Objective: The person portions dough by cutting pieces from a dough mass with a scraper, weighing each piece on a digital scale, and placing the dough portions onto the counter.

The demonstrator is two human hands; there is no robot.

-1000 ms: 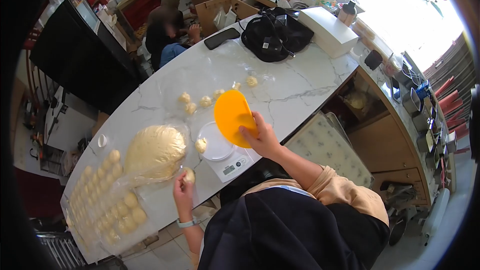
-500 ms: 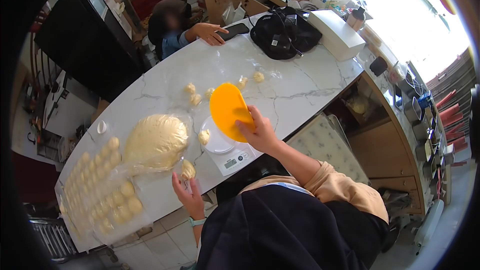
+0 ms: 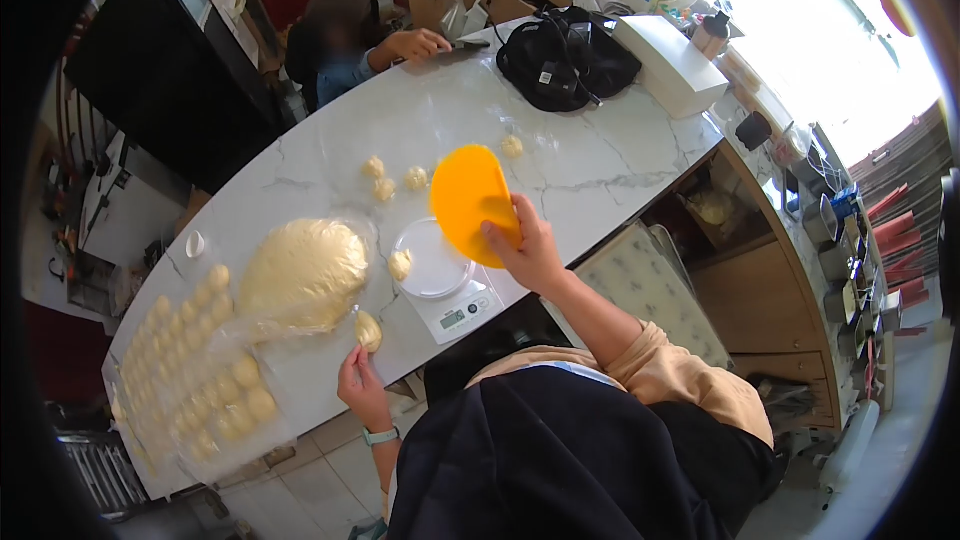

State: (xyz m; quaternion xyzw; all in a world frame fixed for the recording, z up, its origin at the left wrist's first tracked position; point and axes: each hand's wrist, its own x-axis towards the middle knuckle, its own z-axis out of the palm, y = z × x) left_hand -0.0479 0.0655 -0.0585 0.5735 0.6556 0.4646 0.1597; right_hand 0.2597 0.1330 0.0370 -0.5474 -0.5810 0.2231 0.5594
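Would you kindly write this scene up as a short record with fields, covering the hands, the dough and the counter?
Right hand: holds an orange scraper
Left hand: fingertips at a small dough piece; firmness of grip unclear
Scale: white, near the counter's front edge; another dough piece at its plate's left rim; reading too small to tell
Large dough mass: left of the scale, plastic around it
Dough balls: grouped at the counter's left end
Counter: white, grey-veined
Far side: another person's hand

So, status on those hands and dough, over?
Right grip holding yellow scraper. Left grip at small dough piece. Dough lump at edge of scale. No obstruction evident.
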